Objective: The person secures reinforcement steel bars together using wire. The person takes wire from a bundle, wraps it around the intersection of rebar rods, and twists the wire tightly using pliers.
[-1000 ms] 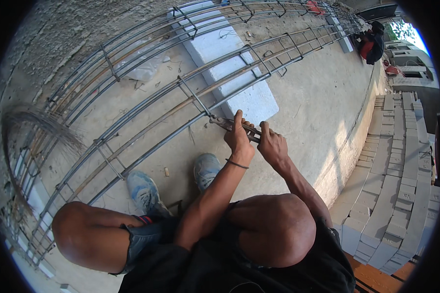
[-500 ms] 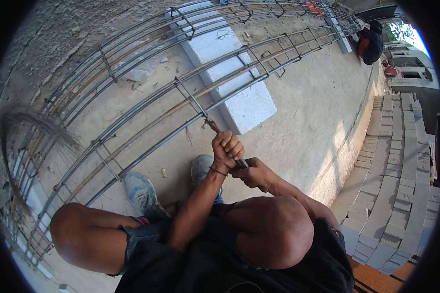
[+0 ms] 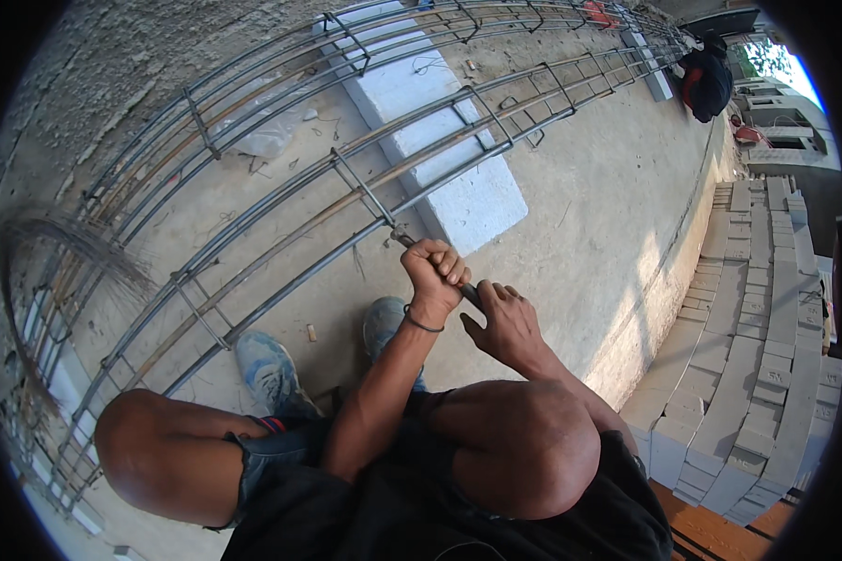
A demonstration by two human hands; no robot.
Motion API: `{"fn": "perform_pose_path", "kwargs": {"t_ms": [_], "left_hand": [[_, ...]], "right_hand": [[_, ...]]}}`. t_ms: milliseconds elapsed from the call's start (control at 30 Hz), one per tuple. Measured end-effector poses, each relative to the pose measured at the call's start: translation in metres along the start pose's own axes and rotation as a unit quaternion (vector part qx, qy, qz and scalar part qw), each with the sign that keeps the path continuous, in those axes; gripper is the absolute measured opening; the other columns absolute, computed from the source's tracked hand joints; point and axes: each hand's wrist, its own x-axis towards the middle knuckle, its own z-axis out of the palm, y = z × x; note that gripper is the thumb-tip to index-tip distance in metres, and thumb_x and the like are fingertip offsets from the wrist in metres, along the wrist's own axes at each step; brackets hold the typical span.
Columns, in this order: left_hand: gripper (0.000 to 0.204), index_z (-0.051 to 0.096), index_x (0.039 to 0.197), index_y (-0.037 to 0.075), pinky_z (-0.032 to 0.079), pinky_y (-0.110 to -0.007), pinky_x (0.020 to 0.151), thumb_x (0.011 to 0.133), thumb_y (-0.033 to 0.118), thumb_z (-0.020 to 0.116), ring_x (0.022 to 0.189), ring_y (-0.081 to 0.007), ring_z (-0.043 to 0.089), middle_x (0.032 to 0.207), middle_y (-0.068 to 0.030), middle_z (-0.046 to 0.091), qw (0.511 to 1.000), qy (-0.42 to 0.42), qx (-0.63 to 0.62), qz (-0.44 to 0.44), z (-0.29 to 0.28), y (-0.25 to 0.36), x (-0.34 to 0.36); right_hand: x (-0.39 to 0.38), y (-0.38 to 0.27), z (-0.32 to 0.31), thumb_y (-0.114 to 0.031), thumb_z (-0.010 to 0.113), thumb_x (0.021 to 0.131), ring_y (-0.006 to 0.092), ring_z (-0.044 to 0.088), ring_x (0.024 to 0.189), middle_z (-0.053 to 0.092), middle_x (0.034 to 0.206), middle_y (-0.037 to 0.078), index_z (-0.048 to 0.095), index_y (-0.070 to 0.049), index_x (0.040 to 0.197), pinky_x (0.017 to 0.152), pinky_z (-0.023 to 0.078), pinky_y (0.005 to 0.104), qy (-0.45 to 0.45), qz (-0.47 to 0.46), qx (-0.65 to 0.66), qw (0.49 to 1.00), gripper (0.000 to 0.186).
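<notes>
My left hand [image 3: 432,280] is closed around a long metal hand tool [image 3: 473,298], whose head touches the near rebar cage [image 3: 355,196] at a crossing of bar and stirrup, partly hidden by loose wire. My right hand [image 3: 505,327] is beside the handle's lower end, its thumb spread and its fingers loosely bent at the handle, not wrapped round it. A long white foam block [image 3: 472,206] lies under the cage, just beyond my hands. My two shoes stand below the cage on the concrete floor [image 3: 589,215].
A second cage [image 3: 271,75] runs behind, with a plastic bag [image 3: 267,140] under it. Thin wire [image 3: 94,243] bunches at the left beside the rough wall. Pale blocks [image 3: 748,327] are stacked at the right. Another person [image 3: 706,79] crouches at the cages' far end.
Since a second ago, the tool's handle end and both hands have swung downward and toward me. In the last half second, my right hand has loosened its grip and risen slightly.
</notes>
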Motion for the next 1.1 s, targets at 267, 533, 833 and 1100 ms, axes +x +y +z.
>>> {"fn": "perform_pose_path", "kwargs": {"t_ms": [267, 533, 833, 1100], "left_hand": [[0.009, 0.056, 0.080, 0.009, 0.051, -0.036, 0.070, 0.074, 0.016, 0.055, 0.063, -0.0167, 0.058, 0.066, -0.0053, 0.057, 0.955, -0.277, -0.102, -0.036, -0.006, 0.003, 0.000], [0.012, 0.049, 0.073, 0.013, 0.044, -0.034, 0.060, 0.074, 0.015, 0.061, 0.059, -0.0158, 0.049, 0.065, -0.0012, 0.048, 0.965, 0.241, 0.030, 0.103, 0.035, -0.008, 0.001], [0.022, 0.036, 0.060, 0.012, 0.035, -0.026, 0.042, 0.072, 0.007, 0.054, 0.038, -0.0107, 0.037, 0.048, 0.0015, 0.038, 0.907, -0.344, -0.238, -0.044, -0.008, 0.005, 0.001], [0.026, 0.058, 0.102, 0.009, 0.045, -0.044, 0.093, 0.082, 0.025, 0.061, 0.102, -0.0267, 0.057, 0.098, -0.0129, 0.061, 0.996, 0.012, 0.057, 0.074, -0.006, 0.012, -0.016]], "right_hand": [[0.010, -0.014, -0.011, -0.014, 0.060, 0.077, 0.0383, 0.061, 0.068, 0.061, 0.073, 0.018, 0.050, -0.001, 0.088, 0.061, 0.048, 0.0433, -0.184, 0.177, 0.177, 0.951, 0.020], [0.002, 0.001, 0.018, -0.007, 0.056, 0.078, 0.0219, 0.060, 0.064, 0.052, 0.068, 0.005, 0.048, -0.009, 0.083, 0.056, 0.049, 0.0369, 0.099, 0.025, -0.160, 0.982, 0.009], [0.016, -0.014, -0.039, -0.008, 0.071, 0.076, 0.0224, 0.062, 0.060, 0.060, 0.069, 0.013, 0.040, 0.000, 0.114, 0.054, 0.049, 0.0346, -0.325, 0.290, 0.615, 0.657, 0.049], [-0.008, -0.012, 0.012, -0.006, 0.051, 0.081, 0.0377, 0.061, 0.070, 0.057, 0.083, 0.018, 0.039, -0.005, 0.124, 0.057, 0.047, 0.0479, -0.085, 0.054, -0.095, 0.990, 0.045]]}}
